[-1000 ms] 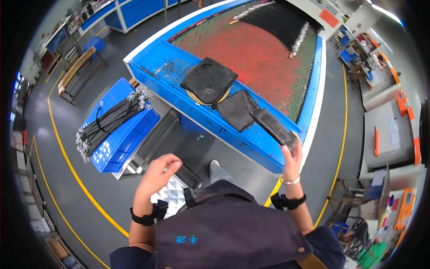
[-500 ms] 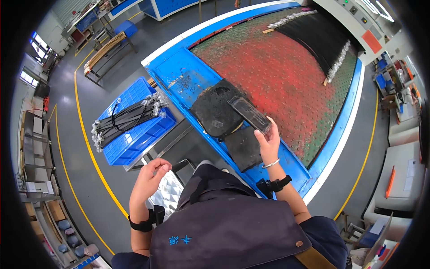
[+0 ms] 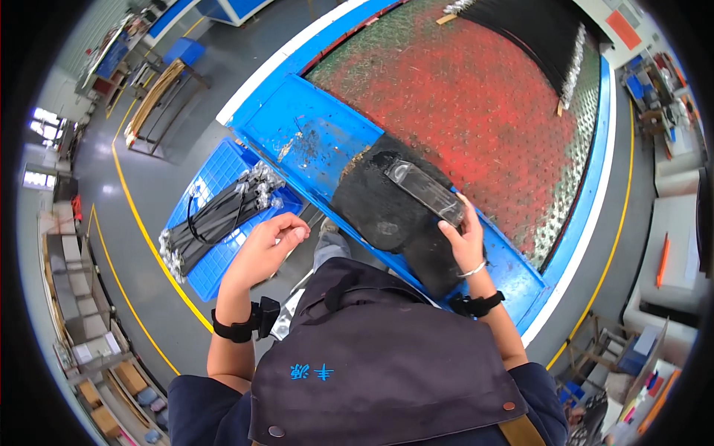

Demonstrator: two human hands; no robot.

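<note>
My right hand (image 3: 466,239) grips the near end of a long, dark block (image 3: 425,192) with a shiny, see-through-looking surface. Its exact kind is unclear. The block is over a worn black pad (image 3: 368,212); I cannot tell whether they touch. A second black pad (image 3: 435,269) overlaps the first on its near side, both on the blue ledge (image 3: 320,123) of a large machine. My left hand (image 3: 266,249), fingers loosely curled with no object visible in them, hovers by a blue crate (image 3: 202,178). A bundle of black strips (image 3: 219,215) with clear plastic-wrapped ends lies across the crate.
Beyond the ledge stretches a studded red and green bed (image 3: 468,111). Black strands (image 3: 520,33) with whitish ends lie at its far side. A rack of long thin rods (image 3: 156,100) stands far left. Yellow lines mark the floor, and cluttered benches (image 3: 669,201) line the right.
The view has shifted forward, bringing the ledge and pads nearer to me. My left hand has moved up and forward toward the crate. My right hand still holds the block over the pad.
</note>
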